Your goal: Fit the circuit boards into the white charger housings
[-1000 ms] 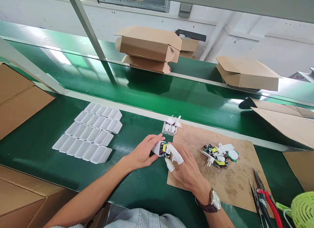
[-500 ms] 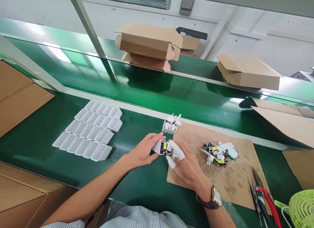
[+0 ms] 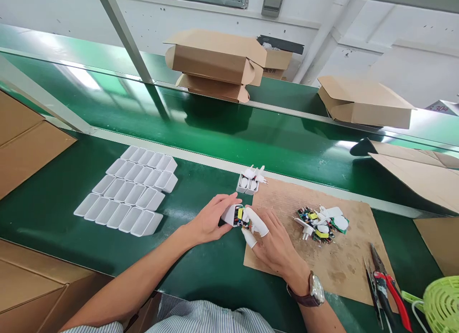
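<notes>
My left hand grips a white plastic charger casing between thumb and fingers. At the casing's open end, a circuit board with yellow, black and blue parts sits partly inside. White finger cots cover the thumb and forefinger of my right hand, which pinch the board's outer end. Beyond my hands stand two filled casings with white plug pieces on top. To the right, a pile of circuit boards with white plug parts lies on a brown cardboard sheet.
Rows of empty white casings stand on the green table at left. Long-nose pliers with red-black handles and tweezers lie at right, beside a light green fan. Cardboard boxes rest on the shelf behind; another box is at lower left.
The view has shifted slightly. My hands keep almost the same hold, with the board at the casing's mouth; the casing looks slightly turned.
</notes>
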Demonstrator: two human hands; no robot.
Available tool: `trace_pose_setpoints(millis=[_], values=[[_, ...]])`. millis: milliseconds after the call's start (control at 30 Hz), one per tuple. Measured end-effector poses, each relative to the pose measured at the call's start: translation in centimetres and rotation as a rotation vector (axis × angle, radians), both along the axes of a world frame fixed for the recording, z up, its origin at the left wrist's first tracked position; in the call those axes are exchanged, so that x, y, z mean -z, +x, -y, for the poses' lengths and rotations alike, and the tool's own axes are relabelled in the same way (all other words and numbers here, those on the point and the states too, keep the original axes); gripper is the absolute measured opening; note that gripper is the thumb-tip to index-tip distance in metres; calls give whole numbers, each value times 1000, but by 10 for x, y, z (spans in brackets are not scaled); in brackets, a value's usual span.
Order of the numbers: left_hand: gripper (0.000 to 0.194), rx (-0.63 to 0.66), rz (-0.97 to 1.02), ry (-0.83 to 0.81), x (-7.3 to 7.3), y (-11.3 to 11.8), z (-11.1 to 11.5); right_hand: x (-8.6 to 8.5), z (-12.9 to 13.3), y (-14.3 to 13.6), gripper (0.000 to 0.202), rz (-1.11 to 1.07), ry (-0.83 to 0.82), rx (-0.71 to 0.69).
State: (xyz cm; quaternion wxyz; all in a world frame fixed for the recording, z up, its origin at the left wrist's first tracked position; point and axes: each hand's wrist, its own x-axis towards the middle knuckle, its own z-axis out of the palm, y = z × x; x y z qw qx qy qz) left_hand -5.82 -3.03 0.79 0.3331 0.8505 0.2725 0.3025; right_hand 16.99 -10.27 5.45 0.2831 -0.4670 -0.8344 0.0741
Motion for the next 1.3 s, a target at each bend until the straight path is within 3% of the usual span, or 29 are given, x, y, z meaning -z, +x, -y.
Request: trace_pose_setpoints(millis=[867, 1100, 1300], values=[[74, 26, 24, 27, -4, 1, 1, 5, -1, -4, 64, 131, 78, -46], [89, 75, 39, -96, 2, 2, 7, 1, -2, -2, 67, -51, 5, -34], [80, 56, 83, -109, 9, -1, 3, 7, -7, 13, 43, -175, -56, 2]])
